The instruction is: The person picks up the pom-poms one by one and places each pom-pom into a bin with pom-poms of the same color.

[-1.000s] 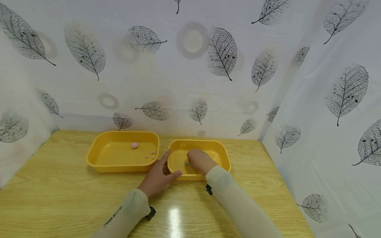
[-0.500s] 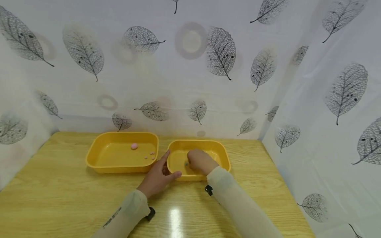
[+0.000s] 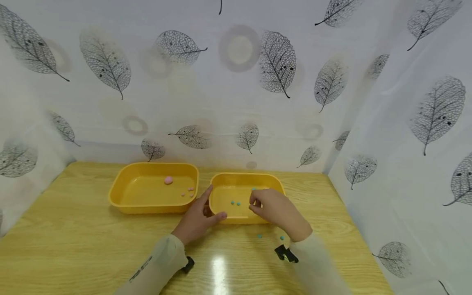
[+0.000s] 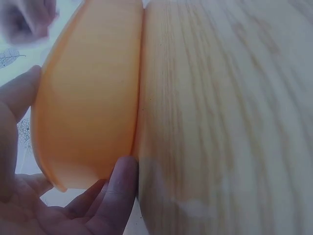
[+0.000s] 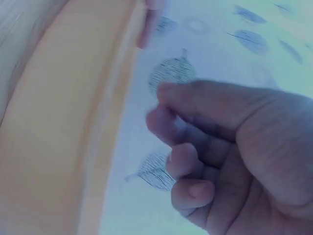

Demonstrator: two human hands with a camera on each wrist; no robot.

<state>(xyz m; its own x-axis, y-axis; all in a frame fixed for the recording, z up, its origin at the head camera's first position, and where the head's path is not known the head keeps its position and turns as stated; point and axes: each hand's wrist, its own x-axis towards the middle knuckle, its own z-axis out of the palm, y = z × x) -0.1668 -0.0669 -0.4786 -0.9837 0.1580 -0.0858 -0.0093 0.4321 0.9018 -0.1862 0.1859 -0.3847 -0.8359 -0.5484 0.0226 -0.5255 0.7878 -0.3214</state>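
In the head view, my left hand point(image 3: 197, 219) grips the near-left corner of the right-hand yellow tray point(image 3: 239, 174), thumb along its front wall and index finger at its left end. In the left wrist view, the thumb presses low on the tray's wall point(image 4: 93, 98). My right hand point(image 3: 278, 209) is over that tray's right part, fingers curled, thumb and index tips close together; I see nothing between them in the right wrist view. Small blue-green balls lie in the tray: a ball point(image 3: 232, 203), another beside it point(image 3: 238, 204), and one at the back point(image 3: 253, 189).
A larger yellow tray point(image 3: 153, 208) stands to the left, with a pink ball point(image 3: 168, 180) and several tiny pink balls point(image 3: 191, 189). Two blue-green specks, one here point(image 3: 282, 237), lie on the wooden table point(image 3: 73, 246) before the right tray. A leaf-print curtain point(image 3: 206, 94) hangs behind.
My right hand has lifted and moved right within the tray. More blue-green balls now show in the tray, and two specks show on the table. The left hand stays put.
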